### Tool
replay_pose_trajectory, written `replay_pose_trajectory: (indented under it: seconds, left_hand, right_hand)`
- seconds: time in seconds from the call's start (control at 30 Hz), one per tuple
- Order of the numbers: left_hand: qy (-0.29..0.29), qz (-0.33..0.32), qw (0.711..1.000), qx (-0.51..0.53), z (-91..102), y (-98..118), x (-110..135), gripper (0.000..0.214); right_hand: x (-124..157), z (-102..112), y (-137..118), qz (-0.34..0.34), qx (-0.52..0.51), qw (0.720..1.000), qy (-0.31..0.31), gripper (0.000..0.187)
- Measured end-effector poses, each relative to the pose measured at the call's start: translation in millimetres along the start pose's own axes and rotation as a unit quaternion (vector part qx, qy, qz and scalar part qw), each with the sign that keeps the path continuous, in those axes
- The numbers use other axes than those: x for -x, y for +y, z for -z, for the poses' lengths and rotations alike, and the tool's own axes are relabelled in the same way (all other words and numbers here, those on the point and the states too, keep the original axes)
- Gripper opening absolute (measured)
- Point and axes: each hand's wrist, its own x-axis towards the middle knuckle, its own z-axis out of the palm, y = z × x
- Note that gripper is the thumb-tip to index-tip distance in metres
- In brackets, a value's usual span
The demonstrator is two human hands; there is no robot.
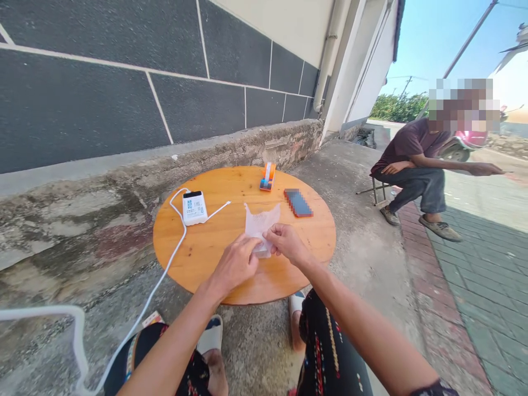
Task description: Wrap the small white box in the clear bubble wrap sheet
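Observation:
A translucent whitish sheet of bubble wrap (262, 220) stands partly raised over the round wooden table, its near end folded over on itself. My left hand (237, 258) is closed at its near left edge, thumb against bent fingers. The right side of the wrap is pinched between thumb and forefinger of my right hand (286, 242). Both hands are close together, and the fingers cover part of the wrap's near end. Whether anything lies inside the folds, I cannot tell.
On the wooden table (198, 269) are a white power bank (194, 208) with a white cable (175, 250), an orange tape dispenser (268, 177) and a dark phone (298, 203) in an orange-red case. A person (421, 154) sits on a stool at the right. A tiled wall (124, 99) runs behind.

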Motion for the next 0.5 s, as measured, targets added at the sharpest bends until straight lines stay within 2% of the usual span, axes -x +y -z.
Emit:
replay_pose_trajectory:
  seconds: [0.23, 0.5]
  left_hand:
    - [0.005, -0.068, 0.997, 0.032, -2.0, -11.3, -0.7, 0.033]
    - [0.015, -0.045, 0.998, 0.044, -3.9, -9.5, 1.4, 0.028]
  right_hand:
    - [-5.7, -5.9, -4.7, -0.012, 0.05, 0.999, -0.018, 0.017]
    - [-1.3, -8.5, -8.4, 0.013, 0.086, 0.996, -0.017, 0.021]
